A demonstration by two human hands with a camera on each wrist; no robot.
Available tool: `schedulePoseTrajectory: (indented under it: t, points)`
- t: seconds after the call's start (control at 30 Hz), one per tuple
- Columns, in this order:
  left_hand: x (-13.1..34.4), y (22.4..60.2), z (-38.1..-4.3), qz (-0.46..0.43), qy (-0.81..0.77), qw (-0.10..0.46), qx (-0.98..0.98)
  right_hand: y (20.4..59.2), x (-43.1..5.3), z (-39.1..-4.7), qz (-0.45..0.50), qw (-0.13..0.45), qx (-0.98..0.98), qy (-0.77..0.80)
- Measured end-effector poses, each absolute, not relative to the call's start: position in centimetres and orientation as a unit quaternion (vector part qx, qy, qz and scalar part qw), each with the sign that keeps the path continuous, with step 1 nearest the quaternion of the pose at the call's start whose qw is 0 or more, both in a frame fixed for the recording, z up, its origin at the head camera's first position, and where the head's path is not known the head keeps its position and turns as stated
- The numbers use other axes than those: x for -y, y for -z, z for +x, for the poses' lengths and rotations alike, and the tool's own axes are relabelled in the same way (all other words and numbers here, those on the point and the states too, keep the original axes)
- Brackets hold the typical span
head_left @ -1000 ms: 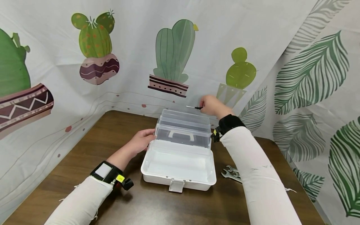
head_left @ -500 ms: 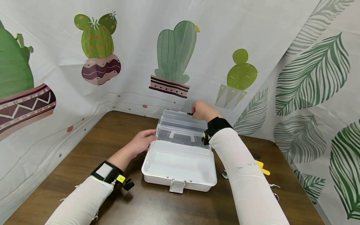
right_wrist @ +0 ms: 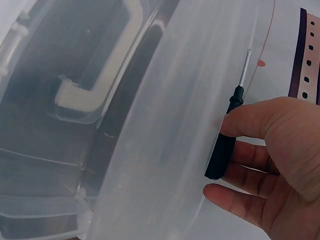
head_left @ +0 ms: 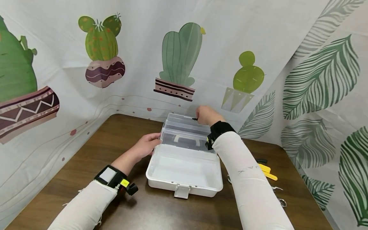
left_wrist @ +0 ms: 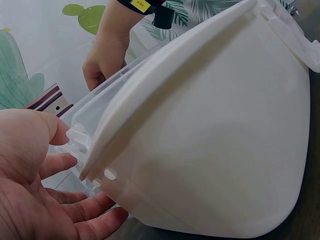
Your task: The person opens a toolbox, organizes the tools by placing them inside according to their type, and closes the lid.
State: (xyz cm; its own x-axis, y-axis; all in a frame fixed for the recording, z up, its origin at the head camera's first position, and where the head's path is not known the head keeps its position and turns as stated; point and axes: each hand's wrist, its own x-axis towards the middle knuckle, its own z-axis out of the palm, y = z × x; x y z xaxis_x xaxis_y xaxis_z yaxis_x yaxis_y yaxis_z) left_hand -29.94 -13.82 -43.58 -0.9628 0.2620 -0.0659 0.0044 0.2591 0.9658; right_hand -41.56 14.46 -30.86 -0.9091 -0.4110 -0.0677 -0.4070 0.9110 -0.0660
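A white plastic toolbox (head_left: pixel 161 182) stands open on the brown table (head_left: pixel 95 150), its clear lid and trays (head_left: pixel 187 127) folded back, with a white carry handle (head_left: pixel 186 138) showing through. My left hand (head_left: pixel 148 143) rests with relaxed, straight fingers against the box's left side by the hinge (left_wrist: pixel 82 145). My right hand (head_left: pixel 204 115) hovers over the rear clear tray and pinches a small black-handled screwdriver (head_left: pixel 191 118) whose thin metal tip points left. In the right wrist view the thumb lies on the screwdriver (right_wrist: pixel 227 135) just above the clear plastic.
Right of the box, beyond my right sleeve, lie a yellow-handled tool (head_left: pixel 267 171), a dark tool (head_left: pixel 261 160) and a small metal piece (head_left: pixel 283 202). A cactus-and-leaf printed cloth (head_left: pixel 178 57) walls the table at the back and both sides.
My right hand has carried the screwdriver left and down, from above the box's back right corner to just over the rear tray. The left hand has stayed on the box.
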Motion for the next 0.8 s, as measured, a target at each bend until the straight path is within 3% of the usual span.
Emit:
schedulePoseTrajectory:
  t: [0.8]
  points:
    - [13.87, 43.43, -29.69, 0.086, -0.61, 0.109, -0.781, 31.25, -13.98, -41.7, -0.193, 0.036, -0.981, 0.0]
